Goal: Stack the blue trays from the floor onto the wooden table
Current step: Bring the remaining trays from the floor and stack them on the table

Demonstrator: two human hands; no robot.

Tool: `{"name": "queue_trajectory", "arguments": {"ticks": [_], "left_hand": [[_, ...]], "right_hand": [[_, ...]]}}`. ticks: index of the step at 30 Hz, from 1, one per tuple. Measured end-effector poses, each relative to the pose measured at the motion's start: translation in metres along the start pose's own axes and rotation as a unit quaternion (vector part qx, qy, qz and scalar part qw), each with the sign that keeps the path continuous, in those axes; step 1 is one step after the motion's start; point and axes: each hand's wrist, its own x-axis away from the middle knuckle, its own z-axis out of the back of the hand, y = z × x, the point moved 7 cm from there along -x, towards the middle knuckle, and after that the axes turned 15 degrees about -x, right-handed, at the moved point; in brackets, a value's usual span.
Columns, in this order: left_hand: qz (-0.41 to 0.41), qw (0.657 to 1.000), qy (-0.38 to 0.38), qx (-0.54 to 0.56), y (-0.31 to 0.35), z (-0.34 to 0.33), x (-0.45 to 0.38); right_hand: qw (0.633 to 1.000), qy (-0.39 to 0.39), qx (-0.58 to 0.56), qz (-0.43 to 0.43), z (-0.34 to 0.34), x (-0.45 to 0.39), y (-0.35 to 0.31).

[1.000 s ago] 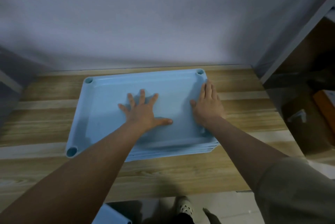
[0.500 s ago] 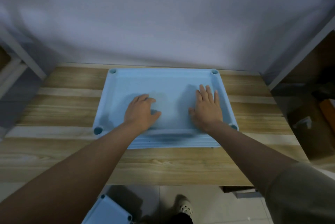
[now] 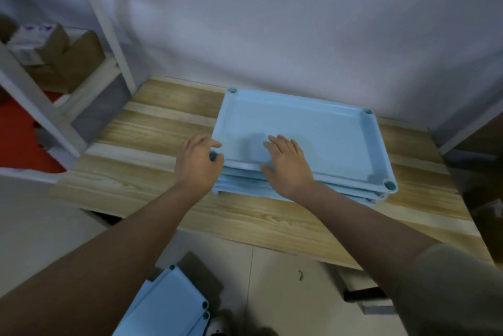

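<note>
Left hand grip closed on tray stack corner; right hand flat, open.

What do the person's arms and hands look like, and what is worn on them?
Both forearms are bare. The left hand and right hand show no gloves, rings or watch. A short grey-olive sleeve covers the right upper arm; no left sleeve is in view.

Smooth, slightly glossy plastic trays (pale blue) — matt, grained wooden table, painted wall
</note>
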Motion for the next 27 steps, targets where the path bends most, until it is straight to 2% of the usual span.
{"name": "queue_trajectory", "arguments": {"ticks": [7,14,21,27], "left_hand": [[0.136,0.989,0.016,0.058,-0.052,0.018,0.065],[0.297,0.945,-0.019,0.138,-0.068,0.0,0.179],[0.407,0.892,-0.035,0.193,-0.092,-0.023,0.278],[0.496,0.832,-0.052,0.242,-0.139,-0.06,0.33]], "right_hand": [[0.993,-0.002,-0.044,0.11,-0.016,0.027,-0.04],[0.971,0.012,-0.098,0.218,-0.041,0.092,-0.056],[0.965,-0.11,-0.119,0.206,-0.097,0.142,-0.064],[0.955,-0.204,-0.126,0.176,-0.165,0.162,-0.067]]}}
